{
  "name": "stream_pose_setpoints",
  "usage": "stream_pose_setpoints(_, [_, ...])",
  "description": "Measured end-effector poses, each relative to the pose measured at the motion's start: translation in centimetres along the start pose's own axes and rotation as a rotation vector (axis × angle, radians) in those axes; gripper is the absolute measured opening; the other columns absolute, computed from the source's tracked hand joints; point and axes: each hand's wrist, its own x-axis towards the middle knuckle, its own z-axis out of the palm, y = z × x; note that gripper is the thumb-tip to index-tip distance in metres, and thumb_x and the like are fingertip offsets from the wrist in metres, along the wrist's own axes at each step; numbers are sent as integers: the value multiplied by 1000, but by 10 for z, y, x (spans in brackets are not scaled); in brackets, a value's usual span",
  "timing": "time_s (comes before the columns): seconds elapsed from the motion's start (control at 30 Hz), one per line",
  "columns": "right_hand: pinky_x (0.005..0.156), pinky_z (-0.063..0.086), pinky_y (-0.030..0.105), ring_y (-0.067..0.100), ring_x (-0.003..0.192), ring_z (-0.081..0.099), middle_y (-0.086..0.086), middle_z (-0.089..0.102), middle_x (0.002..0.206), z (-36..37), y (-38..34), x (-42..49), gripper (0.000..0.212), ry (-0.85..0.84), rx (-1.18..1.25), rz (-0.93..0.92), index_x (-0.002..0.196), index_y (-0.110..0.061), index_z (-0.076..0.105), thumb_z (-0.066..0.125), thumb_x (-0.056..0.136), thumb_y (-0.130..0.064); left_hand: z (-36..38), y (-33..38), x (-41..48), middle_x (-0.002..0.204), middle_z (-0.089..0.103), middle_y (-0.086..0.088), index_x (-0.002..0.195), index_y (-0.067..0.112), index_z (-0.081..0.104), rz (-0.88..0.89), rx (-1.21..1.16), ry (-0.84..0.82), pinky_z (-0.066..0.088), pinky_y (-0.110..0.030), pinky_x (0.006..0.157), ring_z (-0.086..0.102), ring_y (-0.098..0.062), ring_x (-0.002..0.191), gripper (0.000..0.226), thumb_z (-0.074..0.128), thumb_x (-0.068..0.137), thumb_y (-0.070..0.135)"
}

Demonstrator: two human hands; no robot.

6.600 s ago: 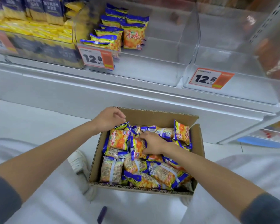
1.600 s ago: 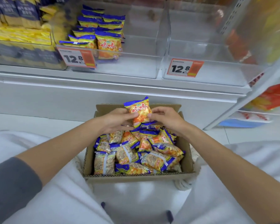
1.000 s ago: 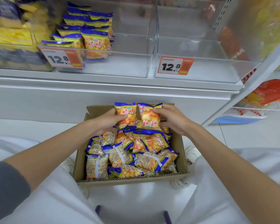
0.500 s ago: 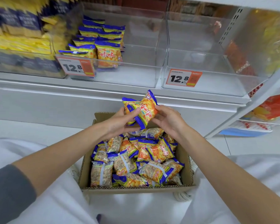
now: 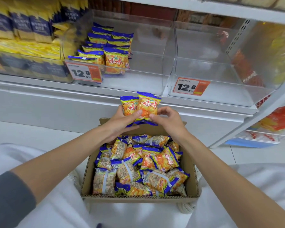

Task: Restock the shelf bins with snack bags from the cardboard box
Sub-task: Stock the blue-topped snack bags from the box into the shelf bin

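Two snack bags [image 5: 142,106] between both hands' fingers [image 5: 136,113]

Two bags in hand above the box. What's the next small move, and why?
Probably raise the bags forward into the middle bin, right of the row standing there. The left hand and right hand hold them upright, fronts facing out, just below that bin.

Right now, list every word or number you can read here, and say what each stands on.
"12.8": left price tag.
"12.8": right price tag.
"咪咪": held bags and front shelf bag.
Tag small print, backs of box bags, dark packs at left: too blurred to read.
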Motion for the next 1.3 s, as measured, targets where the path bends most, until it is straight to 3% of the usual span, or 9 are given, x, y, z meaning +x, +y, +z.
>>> stream_pose_setpoints(0.3, [90, 54, 26, 13, 120, 55, 2, 55, 131, -4, -37, 8, 79, -254, 113, 16, 143, -25, 33, 78, 79, -16, -4, 28, -2, 124, 61, 5, 136, 29, 37, 86, 225, 16, 57, -29, 83, 64, -14, 110, 61, 67, 84, 41])
stream_pose_setpoints(0.43, [94, 53, 33, 18, 117, 60, 4, 57, 130, -3, -87, 20, 89, -345, 136, -61, 148, -25, 27, 76, 78, -3, -17, 77, -8, 129, 57, 10, 142, 30, 31, 195, 442, -27, 47, -32, 100, 58, -8, 115, 61, 59, 90, 47])
stream_pose_setpoints(0.6, [87, 55, 36, 22, 111, 61, 11, 57, 130, 3, -154, 54, 90, -287, 147, -168, 146, -22, 28, 77, 75, 5, -40, 163, 2, 120, 61, 8, 134, 23, 44, 342, 609, 109, 54, -28, 85, 62, -6, 103, 68, 75, 78, 48])
stream_pose_setpoints(0.7, [89, 55, 40, 22, 106, 62, 15, 58, 127, 14, -174, 81, 91, -241, 134, -205, 146, -24, 25, 75, 76, 7, -59, 195, 26, 123, 62, 2, 147, 23, 30, 360, 591, 133, 53, -30, 89, 64, -10, 106, 94, 83, 72, 40])
stream_pose_setpoints(0.83, [84, 56, 41, 18, 94, 64, 12, 61, 114, 28, -183, 120, 89, -235, 63, -207, 145, -25, 26, 73, 76, 9, -81, 211, 63, 121, 65, -4, 142, 14, 38, 285, 640, 126, 51, -30, 94, 65, -14, 107, 88, 85, 71, 35])
stream_pose_setpoints(1.03, [68, 49, 16, 2, 92, 62, 0, 63, 111, 46, -154, 146, 37, -452, -252, -58, 123, -18, 52, 66, 90, -8, -103, 188, 91, 120, 62, 3, 109, 27, 58, 179, 1113, 134, 47, -44, 100, 59, -20, 112, 77, 84, 44, 58])
stream_pose_setpoints(1.13, [77, 49, 28, 13, 107, 54, 0, 56, 125, 53, -150, 158, 31, -444, -292, -1, 124, -17, 57, 60, 95, -28, -113, 182, 93, 129, 58, 3, 121, 26, 62, 217, 1129, 138, 45, -37, 101, 56, -22, 116, 64, 86, 65, 46])
stream_pose_setpoints(1.23, [88, 56, 44, 25, 104, 62, 13, 54, 128, 60, -145, 167, 42, -407, -237, 58, 127, -16, 46, 64, 90, -6, -117, 180, 87, 127, 62, -5, 127, 23, 62, 301, 1055, 121, 48, -36, 86, 53, -29, 114, 48, 76, 82, 30])
stream_pose_setpoints(1.3, [79, 60, 39, 26, 97, 66, 16, 55, 127, 66, -146, 167, 50, -459, -135, 144, 129, -16, 42, 61, 88, 6, -121, 178, 87, 126, 61, -4, 125, 35, 62, 326, 1122, 158, 46, -40, 94, 53, -29, 112, 36, 67, 89, 37])
